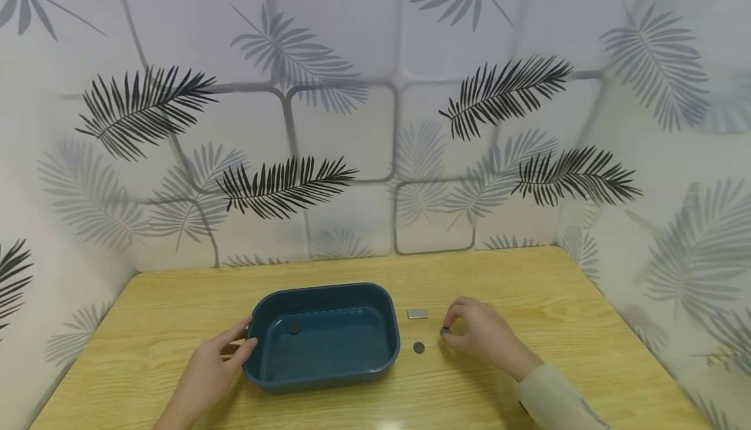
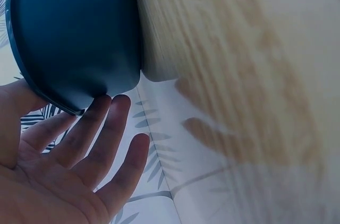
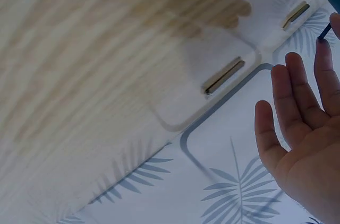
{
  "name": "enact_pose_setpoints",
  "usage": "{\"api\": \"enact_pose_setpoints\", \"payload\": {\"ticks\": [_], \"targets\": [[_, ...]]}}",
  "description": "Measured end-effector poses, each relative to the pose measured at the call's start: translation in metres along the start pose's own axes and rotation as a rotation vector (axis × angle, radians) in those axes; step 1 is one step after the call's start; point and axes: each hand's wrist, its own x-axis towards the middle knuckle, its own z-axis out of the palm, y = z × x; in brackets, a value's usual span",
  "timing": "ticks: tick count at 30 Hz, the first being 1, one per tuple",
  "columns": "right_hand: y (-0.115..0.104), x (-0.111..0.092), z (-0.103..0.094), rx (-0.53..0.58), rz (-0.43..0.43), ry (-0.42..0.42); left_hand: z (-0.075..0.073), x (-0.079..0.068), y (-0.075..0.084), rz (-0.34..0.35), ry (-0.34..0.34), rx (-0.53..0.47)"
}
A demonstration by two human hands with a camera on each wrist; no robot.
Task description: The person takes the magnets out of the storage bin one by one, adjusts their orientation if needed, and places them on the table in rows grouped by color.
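Note:
A dark blue rectangular basin [image 1: 325,378] with rounded corners stands on the wooden table. At its left end, my left hand [image 1: 208,368] holds the rim, thumb over the edge and fingertips against the outer wall [image 2: 79,33]. Right of the basin, my right hand [image 1: 484,332] pinches a small dark disc [image 1: 445,331] between thumb and index finger; in the right wrist view this disc [image 3: 325,32] appears edge-on, with the other fingers extended. Another dark disc [image 1: 419,347] lies between basin and hand. A small grey rectangular block [image 1: 417,314] is behind it. Inside the basin lies one disc [image 1: 294,328].
The light wooden table [image 1: 504,273] runs back to a wall [image 1: 352,130] covered in a leaf pattern. Similar leaf-patterned panels flank it on the left and right.

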Motion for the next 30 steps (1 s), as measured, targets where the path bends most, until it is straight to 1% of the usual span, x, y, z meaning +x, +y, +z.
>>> {"api": "enact_pose_setpoints", "payload": {"ticks": [4, 12, 20, 22, 28, 30], "targets": [[0.005, -0.003, 0.002, -0.027, -0.004, 0.001, 0.0, -0.001, -0.001, -0.001, -0.001, 0.006], [0.009, -0.007, 0.008, -0.049, -0.017, -0.033, -0.001, -0.001, 0.0, -0.006, -0.006, 0.022], [0.01, -0.011, 0.007, -0.052, -0.046, -0.051, -0.001, -0.001, 0.002, -0.014, -0.01, 0.019], [0.01, -0.01, 0.006, -0.047, -0.041, -0.043, -0.001, -0.001, 0.002, -0.013, -0.01, 0.019], [0.011, -0.002, 0.004, -0.044, -0.016, 0.031, -0.002, -0.001, 0.003, -0.009, -0.012, 0.011], [0.01, 0.0, 0.002, -0.038, -0.011, 0.042, -0.002, -0.001, 0.003, -0.01, -0.014, 0.008]]}}
